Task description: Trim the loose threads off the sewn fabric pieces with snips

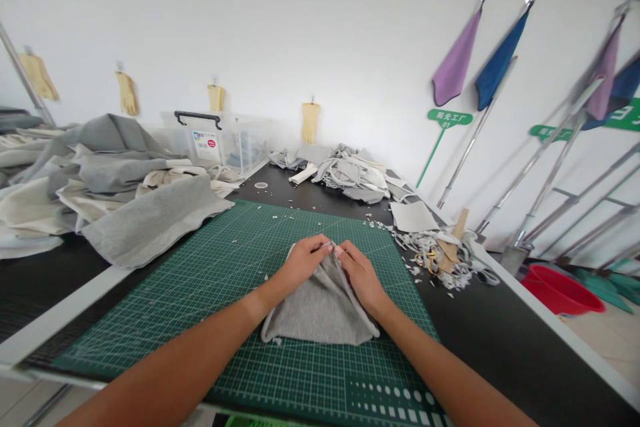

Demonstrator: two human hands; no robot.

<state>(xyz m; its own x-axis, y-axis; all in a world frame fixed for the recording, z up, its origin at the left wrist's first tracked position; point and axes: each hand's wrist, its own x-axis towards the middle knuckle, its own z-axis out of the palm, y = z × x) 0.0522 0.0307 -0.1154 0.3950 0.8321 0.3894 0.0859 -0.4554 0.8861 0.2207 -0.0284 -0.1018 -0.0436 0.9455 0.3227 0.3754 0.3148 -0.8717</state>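
A folded piece of grey knit fabric (pixel 320 303) lies on a green gridded cutting mat (pixel 235 267), gathered into a rough triangle. My left hand (pixel 300 263) and my right hand (pixel 361 278) meet at its upper end, their fingertips almost touching. Both pinch the fabric's folded edges there. The fabric's lower corners rest on the mat, and small pale scraps lie around it.
Large grey and cream fabric pieces (pixel 95 187) heap up left of the mat. Behind it stand a transparent plastic storage box (pixel 220 143) and a fabric pile (pixel 345 173). Offcuts (pixel 430 250) lie to the right on the black table (pixel 480 307). A red basin (pixel 560 290) sits on the floor.
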